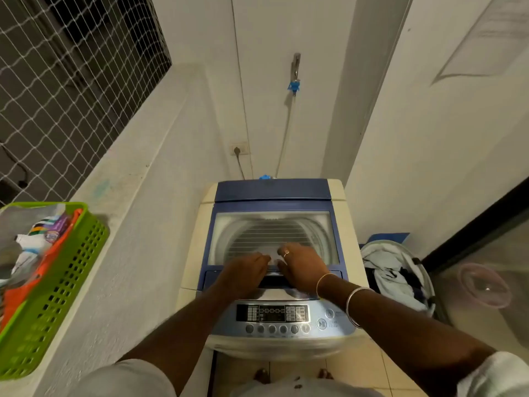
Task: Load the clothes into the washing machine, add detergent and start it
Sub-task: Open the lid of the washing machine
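Right now your 2 hands meet at the front edge of the lid (272,196), which lies flat over the washing machine (274,346). Your left hand (246,270) and right hand (300,266) sit side by side, nearly touching. Their fingers are curled down onto the lid's front lip and grip it, and neither holds anything else. Whether your fingertips are hooked under the lip is hidden by the knuckles.

The step in hand looks like opening the lid, so lift with both hands together and evenly. The lid probably folds back toward the wall, so let it go all the way and rest there before you release it. A half-raised lid could drop on your wrists. Keep your forearms off the control panel (273,313) just below them, since a stray press could matter later.

The clothes (392,270) are not in the drum yet. They lie heaped in a basket (430,285) on the floor just to the right of the machine, near your right hand but lower down. Packets (54,227) that may be detergent sit in the green basket (71,282) on the ledge, well off to your left.
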{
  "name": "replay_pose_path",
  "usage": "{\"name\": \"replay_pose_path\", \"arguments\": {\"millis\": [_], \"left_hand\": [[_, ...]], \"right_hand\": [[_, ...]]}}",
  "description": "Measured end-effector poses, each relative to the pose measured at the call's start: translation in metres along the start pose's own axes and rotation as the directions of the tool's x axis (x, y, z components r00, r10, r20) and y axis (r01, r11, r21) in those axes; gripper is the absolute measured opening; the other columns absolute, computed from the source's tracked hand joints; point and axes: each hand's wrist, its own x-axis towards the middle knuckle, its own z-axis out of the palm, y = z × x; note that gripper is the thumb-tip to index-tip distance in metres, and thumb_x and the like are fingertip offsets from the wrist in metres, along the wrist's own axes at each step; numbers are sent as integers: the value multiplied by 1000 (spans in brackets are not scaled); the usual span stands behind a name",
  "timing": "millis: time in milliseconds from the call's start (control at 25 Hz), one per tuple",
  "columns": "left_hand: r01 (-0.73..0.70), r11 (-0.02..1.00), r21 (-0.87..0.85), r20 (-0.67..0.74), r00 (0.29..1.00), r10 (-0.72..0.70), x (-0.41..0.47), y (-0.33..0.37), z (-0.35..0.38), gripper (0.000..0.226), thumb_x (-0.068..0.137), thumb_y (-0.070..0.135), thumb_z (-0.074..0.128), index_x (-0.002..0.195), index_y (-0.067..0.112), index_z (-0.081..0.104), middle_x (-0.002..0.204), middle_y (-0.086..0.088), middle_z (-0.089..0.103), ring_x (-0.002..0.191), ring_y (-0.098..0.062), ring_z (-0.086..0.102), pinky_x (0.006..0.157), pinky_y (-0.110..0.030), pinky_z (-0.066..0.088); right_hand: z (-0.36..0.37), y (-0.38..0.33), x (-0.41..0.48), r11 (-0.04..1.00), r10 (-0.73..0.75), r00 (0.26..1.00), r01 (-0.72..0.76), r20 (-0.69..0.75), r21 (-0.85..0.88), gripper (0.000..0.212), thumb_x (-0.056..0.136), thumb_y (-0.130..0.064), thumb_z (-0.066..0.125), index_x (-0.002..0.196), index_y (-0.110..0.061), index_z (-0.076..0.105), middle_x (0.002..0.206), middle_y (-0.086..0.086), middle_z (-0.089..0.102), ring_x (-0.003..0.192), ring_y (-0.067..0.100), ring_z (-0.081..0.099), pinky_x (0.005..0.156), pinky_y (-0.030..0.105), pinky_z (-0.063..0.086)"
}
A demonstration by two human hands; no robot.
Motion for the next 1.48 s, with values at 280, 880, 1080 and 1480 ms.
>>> {"name": "replay_pose_path", "arguments": {"millis": [280, 880, 1080, 1480], "left_hand": [[142, 984, -106, 346, 933, -97, -20, 8, 1, 32, 103, 41, 40, 101, 21, 65, 85, 5, 63, 74, -9, 58, 72, -32, 54], [176, 969, -176, 521, 851, -60, 3, 1, -52, 15, 90, 28, 66, 85, 14, 70, 75, 1, 67, 72, -13, 62, 78, -30, 54], [196, 953, -230, 482, 874, -64, 44, -5, -121, 17, 87, 28, 70, 96, 17, 79, 73, 15, 68, 69, -3, 60, 71, -20, 46], [136, 986, -98, 205, 972, -113, 119, -26, -214, 19, 81, 31, 70, 91, 18, 80, 89, 2, 76, 77, -13, 66, 75, -30, 54]], "right_hand": [[19, -21, -15, 998, -51, 976, 59, 211, -34, 25, 97, -34, 45, 101, -18, 64, 96, 4, 68, 83, 24, 66, 61, 30, 44], [-35, -29, 3, 999, 32, 892, -36, 451, 0, 30, 87, -47, 59, 98, -21, 69, 94, 6, 70, 88, 23, 65, 80, 34, 54], [-103, -28, 46, 988, 9, 859, -86, 512, 127, 26, 87, -37, 60, 93, -14, 68, 93, 6, 68, 91, 23, 61, 86, 35, 51], [-201, -12, 108, 998, 54, 984, -47, 172, -41, 28, 88, -44, 61, 99, -19, 68, 90, 3, 67, 83, 20, 60, 69, 29, 43]]}}
